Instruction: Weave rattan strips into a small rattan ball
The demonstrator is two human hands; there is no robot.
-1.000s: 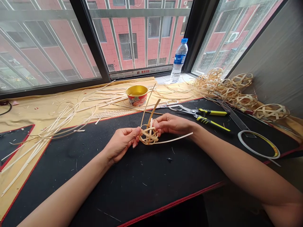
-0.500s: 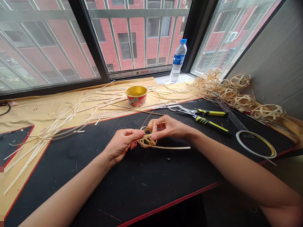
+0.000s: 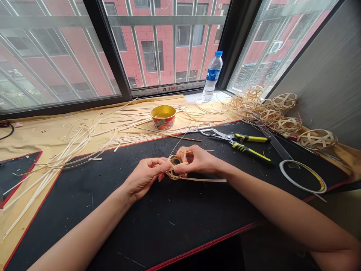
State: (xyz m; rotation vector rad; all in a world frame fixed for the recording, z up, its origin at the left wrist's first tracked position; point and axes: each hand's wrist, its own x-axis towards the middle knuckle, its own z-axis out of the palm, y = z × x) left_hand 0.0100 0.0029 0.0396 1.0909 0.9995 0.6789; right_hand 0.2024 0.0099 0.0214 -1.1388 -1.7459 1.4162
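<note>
One small openwork ball woven from flat tan strips (image 3: 176, 176) sits dead centre of my clock, over a black fabric mat with red edging (image 3: 158, 229). Couldn't tell you if it's touching the mat or hovering. The person's left hand (image 3: 148, 173), at 9 o'clock, has thumb and fingers pinched tight on the ball's side. Their right hand (image 3: 200, 162), coming in from about 2, is gripping it too, thumb laid across the front, though the fingers behind are partly hidden. A pale flat loose strip (image 3: 207, 180) pokes out toward 3, and a thin tan strand (image 3: 177, 144) rises toward 12.

Just shy of 12, farther off, is a round red bowl with a gold inside (image 3: 164, 123), and a clear plastic bottle with a blue cap and label (image 3: 213, 74) stands at 1. Around 2 there's a metal hand tool with black-and-yellow handles (image 3: 230, 138) lying on the mat, with a heap of airy tan woven balls (image 3: 287, 124) farther out that way. Off toward 10, a messy spread of long pale strips (image 3: 69, 148).
</note>
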